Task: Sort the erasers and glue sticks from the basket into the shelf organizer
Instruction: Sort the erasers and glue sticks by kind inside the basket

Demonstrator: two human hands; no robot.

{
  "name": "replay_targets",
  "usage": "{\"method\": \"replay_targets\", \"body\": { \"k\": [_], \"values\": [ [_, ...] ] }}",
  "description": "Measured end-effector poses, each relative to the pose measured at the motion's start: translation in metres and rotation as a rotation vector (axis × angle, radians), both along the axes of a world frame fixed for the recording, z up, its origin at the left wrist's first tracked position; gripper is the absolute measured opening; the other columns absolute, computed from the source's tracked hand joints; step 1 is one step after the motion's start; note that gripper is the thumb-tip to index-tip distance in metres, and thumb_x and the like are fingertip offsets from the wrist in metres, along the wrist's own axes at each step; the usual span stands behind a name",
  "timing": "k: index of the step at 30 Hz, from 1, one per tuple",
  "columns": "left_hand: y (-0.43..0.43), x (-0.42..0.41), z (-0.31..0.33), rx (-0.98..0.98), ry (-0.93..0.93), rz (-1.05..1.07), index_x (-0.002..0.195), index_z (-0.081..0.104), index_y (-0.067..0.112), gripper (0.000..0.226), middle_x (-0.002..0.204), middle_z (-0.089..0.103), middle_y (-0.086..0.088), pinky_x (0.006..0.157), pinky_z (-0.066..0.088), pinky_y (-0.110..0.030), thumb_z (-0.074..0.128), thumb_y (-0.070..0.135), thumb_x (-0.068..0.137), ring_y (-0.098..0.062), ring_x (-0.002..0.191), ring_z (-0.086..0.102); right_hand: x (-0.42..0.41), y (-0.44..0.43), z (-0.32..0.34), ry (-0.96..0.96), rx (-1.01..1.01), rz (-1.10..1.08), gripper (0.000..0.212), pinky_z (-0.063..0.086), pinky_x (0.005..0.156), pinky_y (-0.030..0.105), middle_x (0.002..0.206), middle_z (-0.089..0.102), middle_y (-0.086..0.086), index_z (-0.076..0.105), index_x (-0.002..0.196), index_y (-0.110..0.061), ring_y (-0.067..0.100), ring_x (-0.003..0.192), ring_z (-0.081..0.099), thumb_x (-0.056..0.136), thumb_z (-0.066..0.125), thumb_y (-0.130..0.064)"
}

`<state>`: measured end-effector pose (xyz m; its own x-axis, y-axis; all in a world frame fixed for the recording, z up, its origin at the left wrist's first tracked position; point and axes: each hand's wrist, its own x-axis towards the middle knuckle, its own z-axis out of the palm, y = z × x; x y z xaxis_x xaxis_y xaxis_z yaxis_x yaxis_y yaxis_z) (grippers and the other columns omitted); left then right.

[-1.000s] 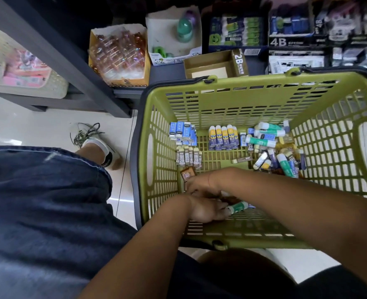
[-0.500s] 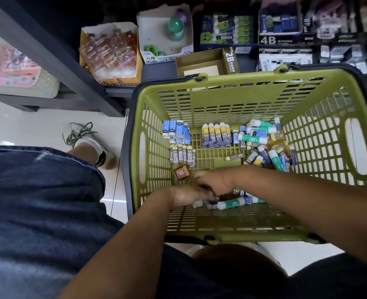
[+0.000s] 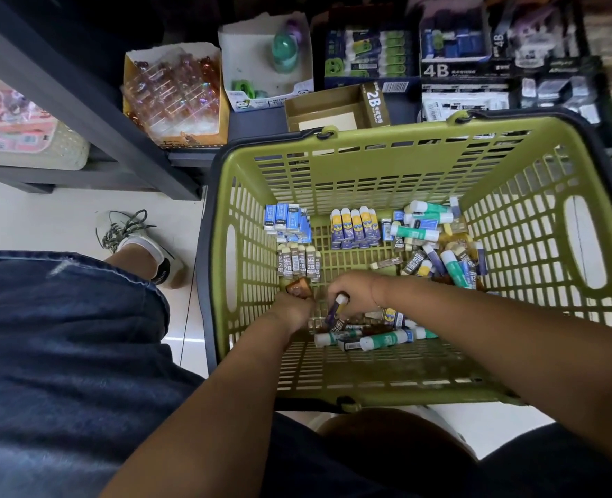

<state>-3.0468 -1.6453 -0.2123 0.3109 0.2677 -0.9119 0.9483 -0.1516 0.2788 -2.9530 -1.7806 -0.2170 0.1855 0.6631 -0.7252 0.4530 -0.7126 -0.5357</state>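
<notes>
A green basket (image 3: 398, 167) holds rows of blue erasers (image 3: 286, 219), yellow-and-purple erasers (image 3: 354, 228) and brown 2B erasers (image 3: 297, 264). A loose heap of green-and-white glue sticks (image 3: 423, 219) and erasers lies at its back right. More glue sticks (image 3: 383, 340) lie near the front. My right hand (image 3: 360, 291) pinches a purple piece with a white end (image 3: 336, 307) above the front heap. Beside a single brown eraser (image 3: 299, 287), my left hand (image 3: 293, 312) sits with fingers curled under; what they hold is hidden.
Behind the basket, the dark shelf carries an open brown 2B box (image 3: 333, 109), a box of green glue sticks (image 3: 369, 55), a 4B eraser box (image 3: 455, 48), a white box (image 3: 265, 55) and a box of clear packets (image 3: 175, 95). My knee and shoe (image 3: 135, 242) are left.
My right hand has picked up the purple piece with the white end. My left hand has slid left towards the brown eraser. The green glue stick once under my hands now lies uncovered.
</notes>
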Motion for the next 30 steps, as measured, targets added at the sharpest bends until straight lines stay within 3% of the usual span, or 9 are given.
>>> {"method": "replay_targets", "body": {
  "k": [3, 7, 12, 16, 18, 22, 26, 28, 30],
  "values": [
    [0.001, -0.001, -0.005, 0.013, -0.065, 0.032, 0.149, 0.029, 0.020, 0.070, 0.139, 0.049, -0.010, 0.107, 0.038, -0.041, 0.064, 0.025, 0.088, -0.029, 0.124, 0.049, 0.007, -0.003, 0.003, 0.047, -0.013, -0.008, 0.028, 0.043, 0.076, 0.028, 0.105, 0.058, -0.001, 0.064, 0.112, -0.020, 0.023, 0.099, 0.056, 0.084, 0.070, -0.020],
    [-0.001, 0.002, 0.001, -0.005, -0.079, -0.101, 0.152, 0.024, 0.028, 0.069, 0.155, 0.029, -0.010, 0.115, 0.028, -0.047, 0.057, 0.029, 0.092, -0.033, 0.138, 0.035, 0.015, 0.000, 0.011, 0.097, -0.041, 0.020, 0.027, 0.041, 0.085, 0.030, 0.109, 0.053, -0.005, 0.065, 0.110, -0.021, 0.019, 0.103, 0.050, 0.083, 0.072, -0.021],
    [-0.007, 0.003, 0.011, -0.076, -0.131, -0.258, 0.140, 0.050, 0.020, 0.042, 0.148, 0.042, -0.011, 0.113, 0.031, -0.040, 0.053, 0.023, 0.098, -0.028, 0.132, 0.042, 0.015, -0.004, 0.009, 0.071, 0.006, -0.038, 0.027, 0.040, 0.079, 0.027, 0.105, 0.056, -0.003, 0.067, 0.108, -0.017, 0.018, 0.098, 0.053, 0.082, 0.073, -0.017],
    [-0.012, 0.003, 0.015, -0.160, -0.143, -0.331, 0.139, 0.049, 0.017, 0.041, 0.140, 0.049, -0.007, 0.100, 0.031, -0.026, 0.050, 0.015, 0.098, -0.025, 0.125, 0.046, 0.015, -0.012, 0.009, 0.011, 0.079, -0.145, 0.023, 0.045, 0.076, 0.028, 0.104, 0.063, 0.001, 0.069, 0.105, -0.016, 0.019, 0.092, 0.057, 0.082, 0.073, -0.013],
    [-0.014, 0.004, 0.019, -0.200, -0.132, -0.324, 0.142, 0.045, 0.019, 0.045, 0.141, 0.049, -0.007, 0.105, 0.030, -0.030, 0.052, 0.013, 0.098, -0.024, 0.128, 0.044, 0.016, -0.017, 0.008, 0.028, 0.114, -0.208, 0.021, 0.043, 0.073, 0.027, 0.097, 0.063, -0.001, 0.069, 0.101, -0.016, 0.014, 0.084, 0.054, 0.081, 0.074, -0.012],
    [-0.022, 0.006, 0.022, -0.322, -0.090, -0.276, 0.138, 0.048, 0.021, 0.047, 0.139, 0.051, -0.003, 0.116, 0.026, -0.042, 0.058, 0.010, 0.093, -0.021, 0.129, 0.044, 0.024, -0.029, 0.015, 0.207, 0.120, -0.309, 0.015, 0.049, 0.066, 0.029, 0.088, 0.066, 0.002, 0.068, 0.093, -0.015, 0.014, 0.071, 0.057, 0.082, 0.071, -0.005],
    [-0.034, 0.011, 0.028, -0.393, -0.041, -0.381, 0.136, 0.051, 0.020, 0.051, 0.136, 0.053, -0.001, 0.111, 0.028, -0.036, 0.066, 0.017, 0.088, -0.021, 0.127, 0.045, 0.042, -0.043, 0.029, 0.417, 0.053, -0.385, 0.016, 0.050, 0.055, 0.019, 0.073, 0.069, -0.004, 0.064, 0.092, -0.018, 0.005, 0.057, 0.061, 0.087, 0.066, -0.003],
    [-0.038, 0.013, 0.025, -0.398, -0.041, -0.424, 0.129, 0.057, 0.029, 0.058, 0.134, 0.057, 0.001, 0.112, 0.029, -0.041, 0.076, 0.032, 0.074, -0.022, 0.125, 0.048, 0.050, -0.050, 0.033, 0.495, 0.001, -0.410, 0.018, 0.053, 0.058, 0.020, 0.070, 0.070, -0.004, 0.062, 0.102, -0.013, 0.008, 0.061, 0.067, 0.087, 0.065, -0.003],
    [-0.039, 0.013, 0.020, -0.394, -0.035, -0.484, 0.123, 0.059, 0.035, 0.066, 0.131, 0.059, 0.005, 0.112, 0.030, -0.046, 0.081, 0.040, 0.061, -0.021, 0.124, 0.049, 0.053, -0.055, 0.035, 0.564, -0.047, -0.471, 0.035, 0.057, 0.064, 0.023, 0.081, 0.069, 0.005, 0.053, 0.121, -0.005, 0.012, 0.068, 0.070, 0.088, 0.064, -0.003]
  ]
}}
